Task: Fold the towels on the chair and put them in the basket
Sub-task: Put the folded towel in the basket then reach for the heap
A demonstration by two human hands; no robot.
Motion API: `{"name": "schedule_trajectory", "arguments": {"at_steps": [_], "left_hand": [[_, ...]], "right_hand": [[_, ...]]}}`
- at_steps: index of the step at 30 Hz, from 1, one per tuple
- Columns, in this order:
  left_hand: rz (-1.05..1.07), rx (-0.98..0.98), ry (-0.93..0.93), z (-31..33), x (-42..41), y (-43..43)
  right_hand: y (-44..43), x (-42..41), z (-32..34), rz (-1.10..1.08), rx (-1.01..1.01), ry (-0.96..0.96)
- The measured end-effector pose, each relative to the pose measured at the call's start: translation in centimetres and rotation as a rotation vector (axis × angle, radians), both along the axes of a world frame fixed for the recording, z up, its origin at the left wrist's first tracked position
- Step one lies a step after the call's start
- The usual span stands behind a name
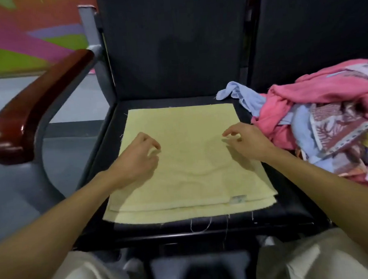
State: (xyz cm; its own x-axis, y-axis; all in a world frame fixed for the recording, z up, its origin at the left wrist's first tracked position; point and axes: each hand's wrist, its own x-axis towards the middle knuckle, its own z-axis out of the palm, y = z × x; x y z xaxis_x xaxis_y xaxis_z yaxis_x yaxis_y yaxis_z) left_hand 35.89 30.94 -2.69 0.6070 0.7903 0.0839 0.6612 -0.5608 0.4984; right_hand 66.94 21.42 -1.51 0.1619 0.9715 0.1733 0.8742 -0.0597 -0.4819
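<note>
We see the left hand (137, 156) and the right hand (247, 142) held side by side, a little apart, over a pale yellow rectangular terry towel (187, 181). Both have loosely curled fingers and grip nothing; we cannot tell whether the fingertips touch the cloth. The towel lies flat beneath both hands on the black padded chair seat (284, 208). It is folded double, and the upper layer's near edge sits just short of the lower one, nearer us than the wrists. A small white label (237, 199) shows on that near edge, below the right forearm. Just right of the right hand a loose heap of pink, light blue and patterned towels (318, 119) lies on the neighbouring seat (one light blue corner (242, 95) spills onto our seat, beyond the right hand). Well left of the left hand curves a glossy reddish-brown wooden armrest (28, 113).
</note>
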Motion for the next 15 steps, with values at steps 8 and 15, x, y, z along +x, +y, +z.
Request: {"name": "schedule_trajectory", "arguments": {"at_steps": [8, 15], "left_hand": [[-0.125, -0.065, 0.212, 3.5, -5.7, -7.4], [-0.173, 0.083, 0.265, 2.2, -8.7, -9.1]], "right_hand": [[-8.7, -1.9, 3.4, 0.15, -0.26, -0.125], [-13.0, -1.2, 2.6, 0.219, -0.314, -0.233]]}}
